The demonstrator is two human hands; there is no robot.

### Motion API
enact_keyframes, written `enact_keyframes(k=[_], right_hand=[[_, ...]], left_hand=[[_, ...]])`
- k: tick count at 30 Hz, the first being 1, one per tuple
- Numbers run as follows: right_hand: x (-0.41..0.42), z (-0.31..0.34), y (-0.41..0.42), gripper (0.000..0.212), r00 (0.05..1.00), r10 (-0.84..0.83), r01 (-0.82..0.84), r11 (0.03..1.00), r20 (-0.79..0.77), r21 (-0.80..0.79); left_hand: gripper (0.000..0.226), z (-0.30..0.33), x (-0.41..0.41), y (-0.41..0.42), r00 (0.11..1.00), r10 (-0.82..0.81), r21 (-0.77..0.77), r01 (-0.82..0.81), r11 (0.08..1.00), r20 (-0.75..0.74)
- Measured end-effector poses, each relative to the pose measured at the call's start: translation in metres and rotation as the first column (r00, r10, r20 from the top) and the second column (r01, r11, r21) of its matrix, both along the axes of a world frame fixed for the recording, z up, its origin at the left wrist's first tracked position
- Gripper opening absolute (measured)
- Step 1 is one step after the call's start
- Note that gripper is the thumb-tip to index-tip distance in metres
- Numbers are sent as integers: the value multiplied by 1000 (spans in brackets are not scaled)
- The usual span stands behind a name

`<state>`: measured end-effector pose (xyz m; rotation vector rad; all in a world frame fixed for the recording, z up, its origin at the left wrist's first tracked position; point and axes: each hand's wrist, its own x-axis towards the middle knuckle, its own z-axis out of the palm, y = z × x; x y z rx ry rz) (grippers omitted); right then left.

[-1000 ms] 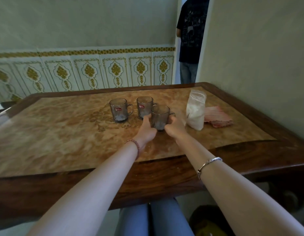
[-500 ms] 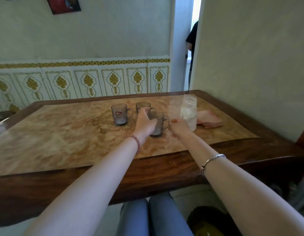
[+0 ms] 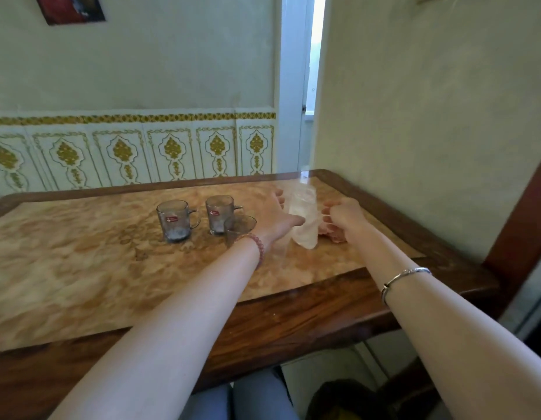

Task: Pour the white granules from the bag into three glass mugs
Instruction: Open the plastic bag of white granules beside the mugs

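The bag (image 3: 304, 221) of white granules stands upright toward the far right of the tabletop (image 3: 81, 268), and from the head camera, my only view, I've got both hands at it. The left hand (image 3: 277, 218) reaches in from the left, fingers straight and spread against the bag's side, thumb pointing across its front; that grip is released, flat on the plastic rather than curled round it. The right hand (image 3: 343, 218) comes in on the bag's right, fingers curled in toward the plastic. There's motion blur here, so I can't tell whether that grip has actually pinched the bag or is only clenched beside it.

The three glass mugs sit to the left of the bag. The left mug (image 3: 175, 219) stands apart with its handle to the right and a red label on its front, a little white at the bottom. The middle mug (image 3: 220, 214) is farther back, also red-labelled. The near mug (image 3: 239, 230) touches or overlaps it in front, partly hidden behind my left wrist with its beaded bracelet (image 3: 257, 244).

A pink cloth (image 3: 331, 233) peeks out behind the right hand. A silver bangle (image 3: 404, 278) rides the right forearm.
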<state>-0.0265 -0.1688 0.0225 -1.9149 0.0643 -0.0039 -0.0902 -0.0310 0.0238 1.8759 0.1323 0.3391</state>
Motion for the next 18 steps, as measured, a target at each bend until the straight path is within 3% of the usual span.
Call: enact_keyframes(k=[3, 13, 18], right_hand=[[3, 4, -5, 41, 1000, 20, -20, 1000, 19, -15], [48, -21, 7, 50, 944, 311, -305, 950, 110, -63], [58, -22, 7, 50, 917, 359, -367, 930, 173, 15]], left_hand=[[86, -4, 18, -5, 999, -24, 29, 25, 999, -31], [107, -12, 64, -4, 997, -50, 11, 51, 999, -58], [102, -16, 80, -1, 998, -45, 21, 45, 999, -36]])
